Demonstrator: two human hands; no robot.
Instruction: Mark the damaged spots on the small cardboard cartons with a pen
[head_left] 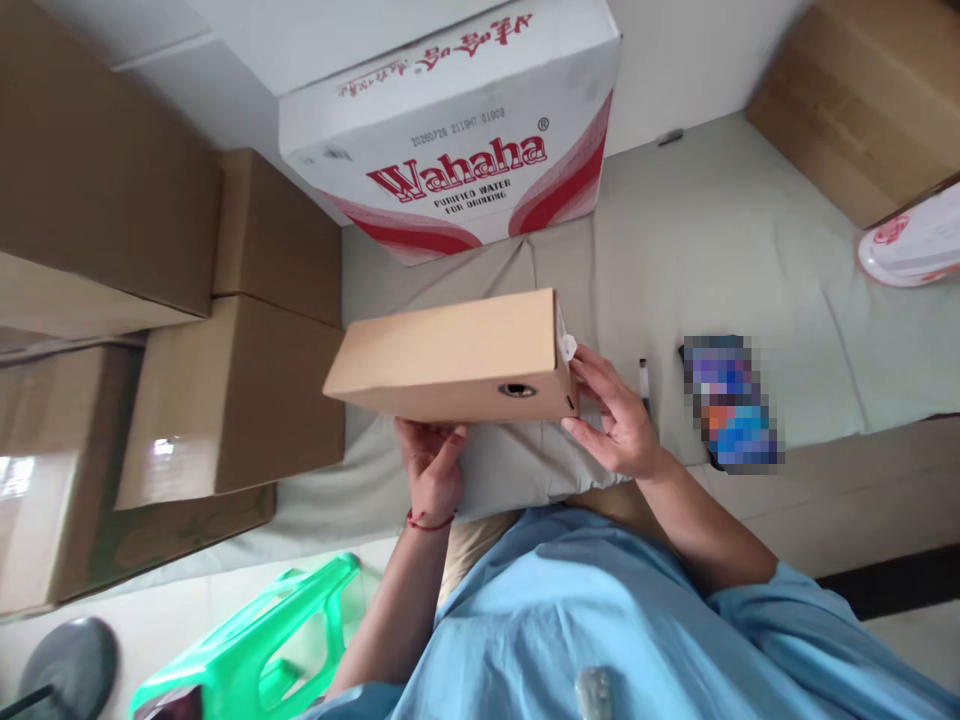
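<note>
A long brown cardboard box with a small round hole in its near side is held up between both hands over a pale cushioned surface. My left hand supports it from beneath, fingers curled against the bottom edge, a red string round the wrist. My right hand grips the box's right end, fingers spread over the end flap near a small white tag.
A white and red Wahaha water carton stands behind. Stacked brown cartons fill the left. A black pen and a blurred object lie to the right. A green plastic stool stands lower left.
</note>
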